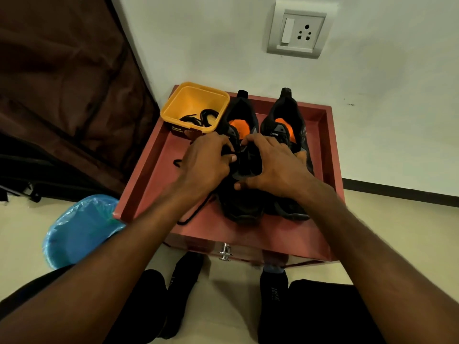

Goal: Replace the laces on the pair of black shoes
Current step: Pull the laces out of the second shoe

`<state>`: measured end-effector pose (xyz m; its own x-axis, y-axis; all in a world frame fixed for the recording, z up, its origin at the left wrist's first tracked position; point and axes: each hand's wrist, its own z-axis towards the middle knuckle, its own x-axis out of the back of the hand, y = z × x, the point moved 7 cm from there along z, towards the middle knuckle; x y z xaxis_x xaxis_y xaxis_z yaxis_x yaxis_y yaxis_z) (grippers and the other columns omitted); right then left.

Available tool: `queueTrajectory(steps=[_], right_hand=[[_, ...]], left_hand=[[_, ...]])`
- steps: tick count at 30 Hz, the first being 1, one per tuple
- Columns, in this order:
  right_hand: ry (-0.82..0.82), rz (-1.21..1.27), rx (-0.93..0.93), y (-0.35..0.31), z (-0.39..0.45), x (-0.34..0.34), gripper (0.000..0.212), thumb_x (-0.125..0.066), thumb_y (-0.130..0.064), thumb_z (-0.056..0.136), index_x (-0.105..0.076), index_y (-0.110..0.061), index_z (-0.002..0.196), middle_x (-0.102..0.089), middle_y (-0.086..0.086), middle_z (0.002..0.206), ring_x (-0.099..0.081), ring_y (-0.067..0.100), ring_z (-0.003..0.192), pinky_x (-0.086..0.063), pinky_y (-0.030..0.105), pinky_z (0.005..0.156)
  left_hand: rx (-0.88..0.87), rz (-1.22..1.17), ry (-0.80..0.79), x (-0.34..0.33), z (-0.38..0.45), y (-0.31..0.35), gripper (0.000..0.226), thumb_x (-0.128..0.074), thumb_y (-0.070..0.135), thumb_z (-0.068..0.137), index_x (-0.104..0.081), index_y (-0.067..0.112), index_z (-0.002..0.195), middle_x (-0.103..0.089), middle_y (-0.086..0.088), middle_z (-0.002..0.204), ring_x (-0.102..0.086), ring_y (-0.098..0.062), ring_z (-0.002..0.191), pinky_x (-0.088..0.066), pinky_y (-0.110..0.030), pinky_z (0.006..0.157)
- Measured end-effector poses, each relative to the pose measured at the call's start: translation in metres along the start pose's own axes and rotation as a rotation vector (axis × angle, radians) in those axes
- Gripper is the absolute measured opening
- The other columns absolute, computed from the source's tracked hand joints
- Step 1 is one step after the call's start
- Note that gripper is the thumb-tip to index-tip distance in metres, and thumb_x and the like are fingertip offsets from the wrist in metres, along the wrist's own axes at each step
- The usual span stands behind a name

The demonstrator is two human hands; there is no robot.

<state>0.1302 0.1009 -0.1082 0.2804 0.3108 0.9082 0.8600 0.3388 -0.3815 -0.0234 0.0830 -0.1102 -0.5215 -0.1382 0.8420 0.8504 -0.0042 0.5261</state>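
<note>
Two black shoes with orange insoles stand side by side on a red tray-like tabletop, toes toward me: the left shoe and the right shoe. My left hand pinches a black lace at the left shoe's eyelets. My right hand grips that shoe's tongue and upper. A loose end of the black lace trails down over the tabletop at the left. A yellow tub at the back left holds another coiled black lace.
A white wall with a switch and socket plate rises behind the table. A blue-lined bin stands on the floor at the left. Dark fabric hangs at the far left. My feet in black socks are below the drawer knob.
</note>
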Motion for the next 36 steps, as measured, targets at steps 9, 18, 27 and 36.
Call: queueTrajectory(steps=[9, 18, 27, 36], right_hand=[[0.005, 0.034, -0.011, 0.001, -0.002, 0.002, 0.094, -0.085, -0.07, 0.061, -0.037, -0.045, 0.137, -0.051, -0.012, 0.147, -0.051, 0.023, 0.134, -0.034, 0.06, 0.104], [0.01, 0.054, -0.011, 0.002, -0.003, 0.004, 0.089, -0.087, -0.067, 0.061, -0.039, -0.044, 0.133, -0.052, -0.013, 0.145, -0.053, 0.021, 0.131, -0.032, 0.055, 0.1], [0.072, 0.108, 0.008, 0.0, 0.006, 0.001, 0.041, -0.07, -0.054, 0.09, -0.054, -0.04, 0.125, -0.054, -0.005, 0.11, -0.055, 0.021, 0.113, -0.044, 0.055, 0.099], [0.113, -0.076, 0.021, -0.023, 0.005, 0.007, 0.013, -0.064, -0.022, 0.092, -0.067, -0.021, 0.105, -0.062, -0.006, 0.088, -0.064, 0.025, 0.097, -0.044, 0.053, 0.096]], left_hand=[[0.553, -1.331, 0.039, -0.004, -0.004, -0.023, 0.024, -0.042, 0.014, 0.108, -0.053, 0.022, 0.087, -0.077, -0.005, 0.11, -0.075, -0.021, 0.101, -0.051, -0.035, 0.08], [0.704, -1.153, 0.109, 0.035, 0.004, -0.065, 0.028, -0.048, 0.015, 0.103, -0.053, 0.021, 0.076, -0.047, 0.005, 0.054, -0.028, -0.008, 0.035, -0.036, -0.022, 0.047], [0.205, 0.18, -0.112, 0.024, -0.002, -0.026, 0.018, -0.062, 0.044, 0.096, -0.073, 0.033, 0.104, -0.069, 0.01, 0.099, -0.061, -0.02, 0.099, -0.047, -0.049, 0.088], [-0.265, -0.037, -0.267, -0.018, 0.001, 0.006, 0.117, -0.092, 0.031, 0.071, -0.019, 0.028, 0.162, -0.009, 0.006, 0.171, -0.023, -0.028, 0.154, -0.037, -0.052, 0.118]])
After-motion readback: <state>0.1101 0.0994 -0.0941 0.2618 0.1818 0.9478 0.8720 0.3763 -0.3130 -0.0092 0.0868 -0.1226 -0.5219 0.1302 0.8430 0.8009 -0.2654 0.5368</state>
